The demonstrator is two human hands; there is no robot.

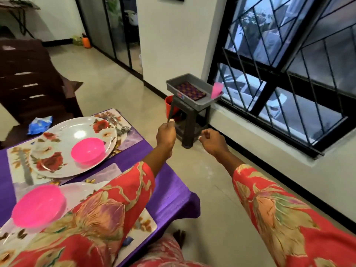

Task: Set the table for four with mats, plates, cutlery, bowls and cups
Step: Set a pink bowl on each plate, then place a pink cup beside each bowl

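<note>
On the purple-clothed table (pixel 169 189) at the left lie floral mats (pixel 17 157). The far mat carries a flowered plate (pixel 63 132) with a pink bowl (pixel 87 150) on it, and cutlery (pixel 120 125) beside it. A nearer plate (pixel 77 191) holds a second pink bowl (pixel 38 205), partly hidden by my sleeve. My left hand (pixel 165 133) and my right hand (pixel 212 139) reach out over the floor towards a dark stool (pixel 189 128), fingers curled, nothing visible in either. On the stool, a grey tray (pixel 194 106) holds a pink cup (pixel 216 90) and a purple patterned flat item (pixel 190 91).
A red bucket (pixel 169 105) stands behind the stool against the wall. A barred window (pixel 289 74) runs along the right. A dark wooden chair (pixel 32 83) and a blue packet (pixel 39 125) are beyond the table. Tiled floor lies between table and stool.
</note>
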